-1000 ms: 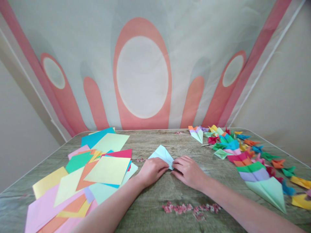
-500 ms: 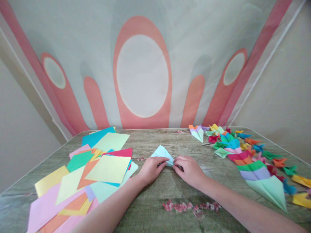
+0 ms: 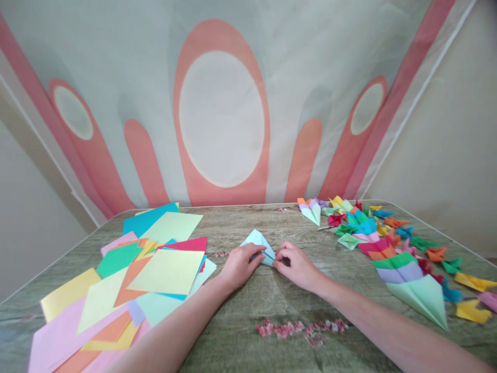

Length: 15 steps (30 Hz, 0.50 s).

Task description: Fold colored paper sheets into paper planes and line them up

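A pale blue sheet of paper (image 3: 254, 238), folded to a point at its far end, lies on the table between my hands. My left hand (image 3: 239, 264) rests over its left side, with the thumb and fingers closing on the paper. At the right edge, my right hand (image 3: 294, 264) pinches the near corner between thumb and fingertips. Crease lines show on the paper's upper face. My fingers hide part of its lower left side.
Loose coloured sheets (image 3: 166, 272) lie overlapping on the left. Folded paper planes (image 3: 421, 295) overlap in a row on the right, beside small folded paper pieces (image 3: 437, 254). The wood-patterned tabletop (image 3: 229, 336) has printed pink flowers. A patterned cloth (image 3: 155, 62) hangs behind.
The view has shifted slightly, moving the scene a little to the left. My fingers have shifted slightly on the blue paper, and both hands still hold it.
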Tool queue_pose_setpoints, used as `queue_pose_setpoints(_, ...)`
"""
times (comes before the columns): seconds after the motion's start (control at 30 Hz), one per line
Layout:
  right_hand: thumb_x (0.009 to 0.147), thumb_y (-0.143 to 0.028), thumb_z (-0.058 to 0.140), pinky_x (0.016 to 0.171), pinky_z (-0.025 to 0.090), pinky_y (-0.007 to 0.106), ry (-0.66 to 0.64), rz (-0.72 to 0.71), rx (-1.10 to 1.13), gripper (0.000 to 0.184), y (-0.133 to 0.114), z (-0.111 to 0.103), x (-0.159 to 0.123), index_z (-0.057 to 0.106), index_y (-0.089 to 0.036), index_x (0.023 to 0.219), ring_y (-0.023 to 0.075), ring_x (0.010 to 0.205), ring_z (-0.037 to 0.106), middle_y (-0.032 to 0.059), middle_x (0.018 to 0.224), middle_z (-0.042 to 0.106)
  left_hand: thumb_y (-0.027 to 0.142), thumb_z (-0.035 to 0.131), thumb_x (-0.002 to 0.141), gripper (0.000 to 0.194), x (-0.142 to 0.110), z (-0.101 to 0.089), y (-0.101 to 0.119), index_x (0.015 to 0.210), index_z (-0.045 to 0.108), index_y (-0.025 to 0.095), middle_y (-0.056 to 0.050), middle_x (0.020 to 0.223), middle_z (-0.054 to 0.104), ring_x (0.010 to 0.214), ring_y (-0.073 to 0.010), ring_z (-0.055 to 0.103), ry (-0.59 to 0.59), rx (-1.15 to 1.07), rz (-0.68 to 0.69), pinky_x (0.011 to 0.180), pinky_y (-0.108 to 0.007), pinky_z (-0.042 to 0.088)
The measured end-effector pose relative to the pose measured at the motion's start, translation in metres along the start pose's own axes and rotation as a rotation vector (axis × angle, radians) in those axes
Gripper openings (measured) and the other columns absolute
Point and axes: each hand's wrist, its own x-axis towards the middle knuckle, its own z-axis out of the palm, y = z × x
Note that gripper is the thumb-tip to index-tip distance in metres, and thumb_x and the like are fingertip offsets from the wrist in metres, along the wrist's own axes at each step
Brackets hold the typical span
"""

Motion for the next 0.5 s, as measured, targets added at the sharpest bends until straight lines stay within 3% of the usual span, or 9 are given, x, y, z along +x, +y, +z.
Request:
queue_pose_setpoints(0.17, 0.073, -0.014, 0.059, 0.076, 0.041, 0.030, 0.019, 0.003, 0.017, 0.008, 0.002, 0.001, 0.001, 0.059, -0.017, 0.065, 0.0169, 0.079, 0.054, 0.0033, 0.080, 0.057, 0.025, 0.049, 0.087, 0.028, 0.000, -0.006, -0.002, 0.113, 0.059, 0.023, -0.006, 0.114, 0.056, 0.104, -0.0167, 0.054, 0.040, 0.001, 0.088, 0.092, -0.028, 0.042)
queue_pose_setpoints(0.27, 0.072, -0.012, 0.059, 0.073, 0.040, 0.029, 0.034, -0.023, 0.012, 0.009, 0.002, 0.000, 0.002, 0.058, -0.017, 0.065, 0.0166, 0.076, 0.053, 0.0021, 0.075, 0.056, 0.023, 0.043, 0.090, 0.034, 0.000, -0.010, -0.003, 0.122, 0.052, 0.025, -0.005, 0.129, 0.048, 0.114, -0.0172, 0.048, -0.032, 0.051, 0.155, 0.098, -0.030, 0.038)
queue_pose_setpoints(0.4, 0.071, -0.010, 0.058, 0.072, 0.040, 0.029, 0.048, -0.061, 0.001, 0.010, 0.005, 0.002, 0.002, 0.057, -0.018, 0.065, 0.0165, 0.075, 0.052, 0.0011, 0.073, 0.056, 0.023, 0.040, 0.091, 0.036, 0.000, -0.011, -0.001, 0.126, 0.049, 0.023, -0.005, 0.118, 0.059, 0.106, -0.0180, 0.052, -0.164, 0.121, 0.206, 0.096, -0.033, 0.038)
queue_pose_setpoints(0.5, 0.071, -0.009, 0.058, 0.074, 0.040, 0.030, 0.067, -0.056, 0.001, 0.009, 0.008, 0.004, 0.001, 0.058, -0.018, 0.070, 0.0167, 0.076, 0.053, 0.0011, 0.075, 0.058, 0.024, 0.040, 0.091, 0.034, 0.000, -0.010, 0.000, 0.123, 0.051, 0.021, -0.005, 0.111, 0.062, 0.100, -0.0184, 0.054, -0.162, 0.149, 0.183, 0.091, -0.032, 0.041)
